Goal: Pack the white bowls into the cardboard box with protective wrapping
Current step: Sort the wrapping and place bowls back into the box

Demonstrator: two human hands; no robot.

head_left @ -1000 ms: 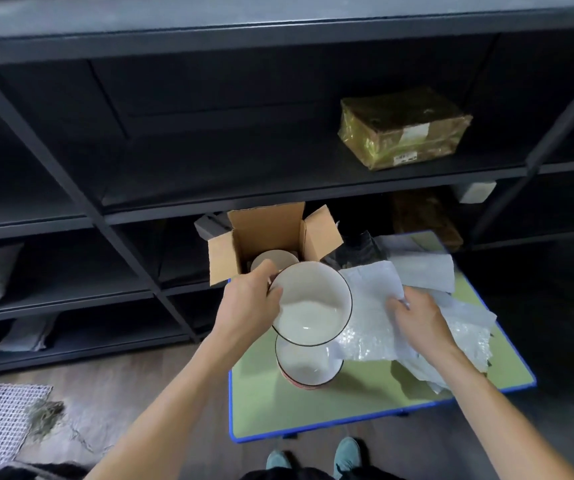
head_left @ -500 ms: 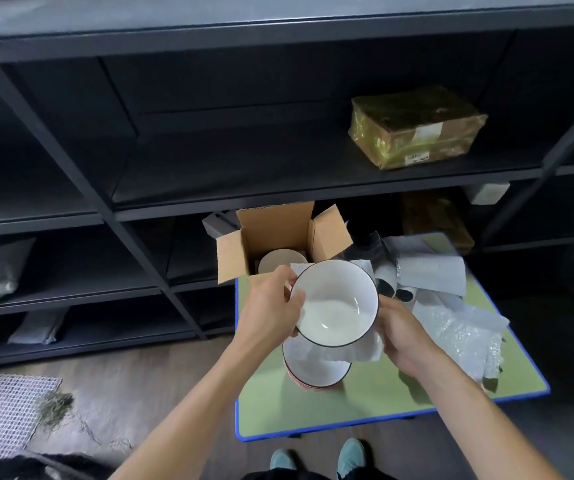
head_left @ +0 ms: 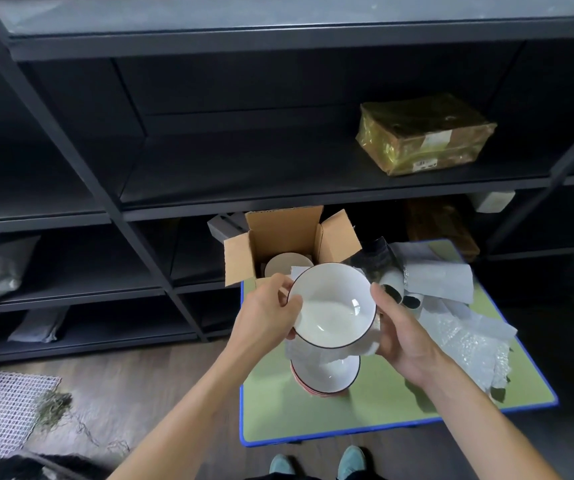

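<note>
A white bowl (head_left: 332, 304) with a dark rim is held in the air over the green table (head_left: 382, 407). My left hand (head_left: 266, 311) grips its left rim with the thumb inside. My right hand (head_left: 401, 332) cups its right side and holds a sheet of white wrapping (head_left: 368, 347) under the bowl. Below sits a stack of bowls (head_left: 325, 375) on the table. Behind it, the open cardboard box (head_left: 289, 239) has a wrapped round bowl (head_left: 287, 266) inside.
Bubble wrap and foam sheets (head_left: 465, 337) lie piled on the table's right half, with dark rolls (head_left: 394, 289) near them. Dark metal shelving (head_left: 209, 188) stands right behind the table, bearing a yellow-wrapped parcel (head_left: 424, 133). A mesh mat (head_left: 1, 410) lies on the floor at left.
My right hand left the wrap pile, brought a sheet over and came under the bowl's right side. The bowl stays in my left hand.
</note>
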